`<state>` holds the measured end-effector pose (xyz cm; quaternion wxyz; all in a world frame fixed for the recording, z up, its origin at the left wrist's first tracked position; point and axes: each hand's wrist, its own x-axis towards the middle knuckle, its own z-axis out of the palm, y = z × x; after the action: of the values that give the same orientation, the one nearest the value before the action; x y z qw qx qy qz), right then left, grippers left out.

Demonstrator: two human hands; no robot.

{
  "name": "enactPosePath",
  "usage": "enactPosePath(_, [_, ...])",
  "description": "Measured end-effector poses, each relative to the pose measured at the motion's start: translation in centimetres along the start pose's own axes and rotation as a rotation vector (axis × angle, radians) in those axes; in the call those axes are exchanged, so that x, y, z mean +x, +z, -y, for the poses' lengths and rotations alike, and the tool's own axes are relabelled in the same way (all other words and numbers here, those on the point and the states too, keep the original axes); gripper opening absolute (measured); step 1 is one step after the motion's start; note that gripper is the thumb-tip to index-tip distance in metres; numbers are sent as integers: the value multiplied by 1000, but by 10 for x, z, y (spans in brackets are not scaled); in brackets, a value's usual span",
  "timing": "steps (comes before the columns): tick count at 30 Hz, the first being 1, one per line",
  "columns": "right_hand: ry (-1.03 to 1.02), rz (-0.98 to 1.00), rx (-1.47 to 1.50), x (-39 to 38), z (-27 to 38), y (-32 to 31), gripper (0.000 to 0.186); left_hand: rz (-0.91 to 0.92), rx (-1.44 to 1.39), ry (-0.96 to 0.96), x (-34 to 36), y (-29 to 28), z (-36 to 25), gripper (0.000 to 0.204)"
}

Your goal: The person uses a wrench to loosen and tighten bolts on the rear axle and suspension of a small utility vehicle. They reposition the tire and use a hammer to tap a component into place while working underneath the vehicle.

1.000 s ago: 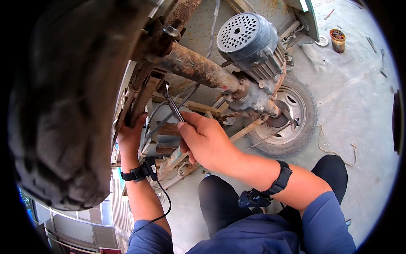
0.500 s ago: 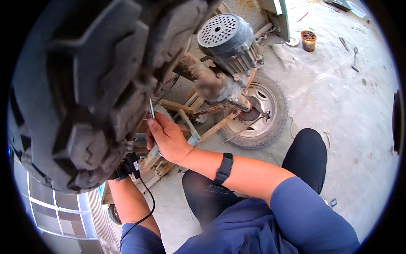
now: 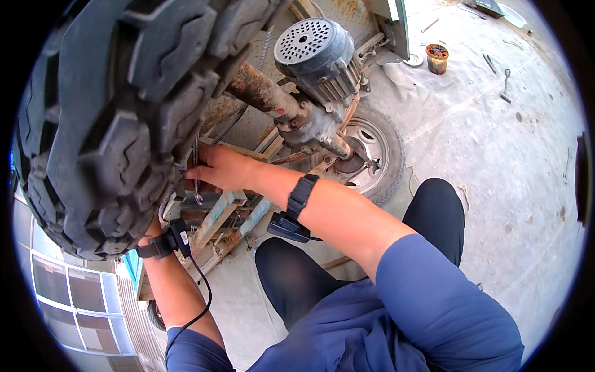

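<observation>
My right hand has its fingers closed on a metal wrench, held upright beside a big knobbly tire that fills the upper left. My left hand reaches up behind that tire; its fingers are hidden. A rusty axle tube runs from behind the tire to a gear housing with an electric motor on it. Below the housing is a second wheel with a silver rim. Wooden and metal frame pieces lie under my hands.
A concrete floor spreads to the right. On it are a tub of rusty bits, a small white disc, several hand tools, a rope and a dark tray. My knees are below the axle; a window stands at lower left.
My view has shifted, so the tire now covers much more, including my left fingers and the bracket they gripped. My right hand has moved left, and the wrench has swung closer to vertical.
</observation>
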<state>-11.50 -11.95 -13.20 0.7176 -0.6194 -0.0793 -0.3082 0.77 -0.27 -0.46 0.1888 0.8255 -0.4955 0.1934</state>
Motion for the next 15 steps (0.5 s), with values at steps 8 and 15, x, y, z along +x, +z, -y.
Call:
enactPosePath(8, [13,-359,-76,14,-9,18,23,-81,33,35,1,4,2,70])
enactPosePath(15, [167,-245,-122,-29,-25,13,22,-194,18,227,3,4,8,71])
